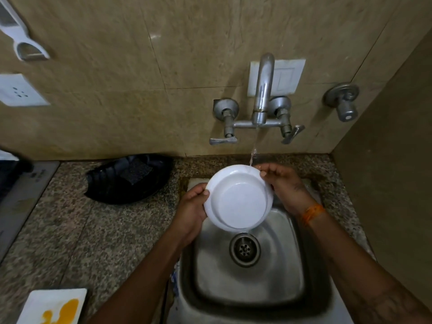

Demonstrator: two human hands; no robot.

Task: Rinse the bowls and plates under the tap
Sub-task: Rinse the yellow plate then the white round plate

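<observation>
A white round plate [239,197] hangs tilted over the steel sink [287,277], its underside facing me. My left hand [192,206] grips its left rim, thumb on the near face. My right hand [284,185] pinches the upper right rim. A thin stream of water falls from the tap [263,90] onto the plate's top edge beside my right fingers. A white square plate [37,307] smeared with yellow sauce lies on the counter at the bottom left.
A black basket [109,183] with a dark scrubbing pad sits on the speckled granite counter [93,242] left of the sink. The drain [244,249] lies below the plate. Tiled walls stand behind and to the right. A flat grey appliance [21,192] occupies the far left.
</observation>
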